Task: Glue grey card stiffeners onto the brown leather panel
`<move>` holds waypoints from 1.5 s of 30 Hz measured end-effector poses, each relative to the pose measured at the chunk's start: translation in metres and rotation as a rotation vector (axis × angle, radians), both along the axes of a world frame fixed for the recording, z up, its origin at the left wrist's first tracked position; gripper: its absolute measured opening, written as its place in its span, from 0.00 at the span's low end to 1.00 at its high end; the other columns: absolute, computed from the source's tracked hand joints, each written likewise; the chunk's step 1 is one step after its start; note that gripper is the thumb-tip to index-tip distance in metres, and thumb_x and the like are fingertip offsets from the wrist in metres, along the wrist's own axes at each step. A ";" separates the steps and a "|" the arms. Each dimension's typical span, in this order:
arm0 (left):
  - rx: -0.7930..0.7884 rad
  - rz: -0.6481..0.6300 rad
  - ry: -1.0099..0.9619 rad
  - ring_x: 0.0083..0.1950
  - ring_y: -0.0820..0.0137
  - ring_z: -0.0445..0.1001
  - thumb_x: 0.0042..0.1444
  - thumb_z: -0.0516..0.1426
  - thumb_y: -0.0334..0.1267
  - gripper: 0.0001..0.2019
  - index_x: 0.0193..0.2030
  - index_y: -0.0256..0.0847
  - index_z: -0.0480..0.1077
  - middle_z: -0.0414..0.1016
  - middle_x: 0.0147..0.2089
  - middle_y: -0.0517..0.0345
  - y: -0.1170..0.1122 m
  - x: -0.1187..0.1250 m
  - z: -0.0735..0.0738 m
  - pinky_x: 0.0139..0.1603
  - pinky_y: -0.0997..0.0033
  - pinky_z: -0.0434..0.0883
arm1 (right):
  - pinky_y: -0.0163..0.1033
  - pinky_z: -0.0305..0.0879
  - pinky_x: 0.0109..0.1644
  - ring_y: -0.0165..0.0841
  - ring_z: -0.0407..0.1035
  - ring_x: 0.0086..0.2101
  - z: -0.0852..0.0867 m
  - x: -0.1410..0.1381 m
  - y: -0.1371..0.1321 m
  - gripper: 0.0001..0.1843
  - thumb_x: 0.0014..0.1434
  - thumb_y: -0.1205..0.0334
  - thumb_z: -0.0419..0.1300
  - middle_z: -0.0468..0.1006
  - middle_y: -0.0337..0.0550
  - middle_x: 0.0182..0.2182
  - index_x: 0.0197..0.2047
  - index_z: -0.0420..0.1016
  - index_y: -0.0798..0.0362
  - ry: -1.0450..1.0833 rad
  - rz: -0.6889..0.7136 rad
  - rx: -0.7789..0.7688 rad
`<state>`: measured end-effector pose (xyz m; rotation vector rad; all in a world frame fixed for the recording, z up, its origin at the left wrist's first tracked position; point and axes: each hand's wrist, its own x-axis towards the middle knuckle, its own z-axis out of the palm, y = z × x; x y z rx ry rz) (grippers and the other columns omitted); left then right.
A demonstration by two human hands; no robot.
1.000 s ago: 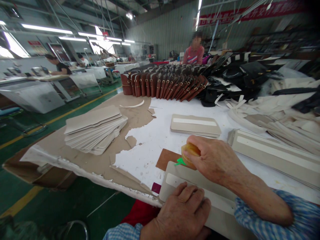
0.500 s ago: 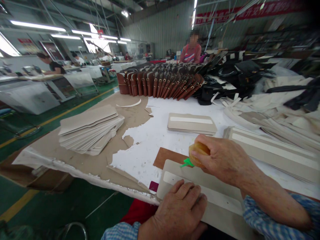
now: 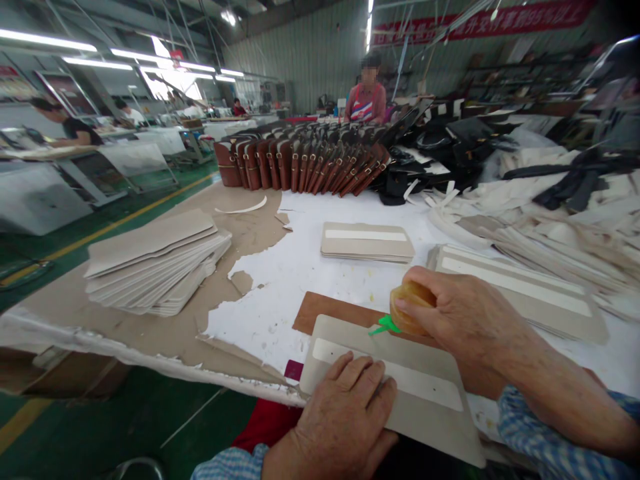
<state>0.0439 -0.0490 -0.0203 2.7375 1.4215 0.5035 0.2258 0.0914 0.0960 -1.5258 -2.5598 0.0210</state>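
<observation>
My left hand (image 3: 345, 407) holds a beige panel (image 3: 425, 427) at its near edge, fingers flat on top and thumb low at the edge. A pale strip (image 3: 420, 382) with small dark dots runs along the panel, partly under my fingers. My right hand (image 3: 460, 313) is wrapped around a soft amber squeeze bottle (image 3: 411, 307). Its green nozzle (image 3: 385, 325) points down and left, the tip at the panel's surface above the strip. Beneath the panel lies a brown board (image 3: 320, 312); the panel's near side reaches past the table edge.
Fanned beige panels (image 3: 155, 260) lie at left. A small stack of strip-topped panels (image 3: 367, 243) is ahead, a larger stack (image 3: 520, 287) at right. Brown buckled bags (image 3: 300, 163) stand in rows behind, near black bags (image 3: 450, 147) and pale scraps (image 3: 565, 213). A person (image 3: 367, 97) stands beyond.
The view has turned slightly right, so the surroundings sit further left. My right hand and the bottle have shifted a little rightward along the panel. The left hand keeps its hold.
</observation>
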 end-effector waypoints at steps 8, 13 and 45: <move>0.037 0.007 -0.008 0.67 0.57 0.71 0.73 0.55 0.55 0.27 0.68 0.38 0.67 0.74 0.68 0.50 0.001 0.001 -0.003 0.74 0.53 0.64 | 0.40 0.49 0.33 0.37 0.65 0.27 0.001 0.000 -0.003 0.11 0.64 0.51 0.57 0.74 0.39 0.24 0.33 0.67 0.47 0.053 0.025 0.009; 0.053 0.014 -0.010 0.66 0.57 0.71 0.72 0.55 0.56 0.27 0.68 0.39 0.68 0.75 0.67 0.50 0.000 0.000 -0.007 0.73 0.52 0.64 | 0.40 0.48 0.32 0.36 0.64 0.26 0.000 -0.002 -0.004 0.09 0.63 0.53 0.57 0.73 0.39 0.23 0.33 0.68 0.47 0.065 0.046 0.061; 0.048 0.014 0.010 0.66 0.54 0.72 0.74 0.53 0.54 0.25 0.67 0.39 0.68 0.75 0.68 0.48 0.002 -0.001 -0.011 0.72 0.47 0.69 | 0.44 0.55 0.37 0.42 0.69 0.31 0.007 0.073 -0.012 0.19 0.59 0.40 0.48 0.77 0.43 0.28 0.33 0.68 0.45 0.020 -0.290 -0.148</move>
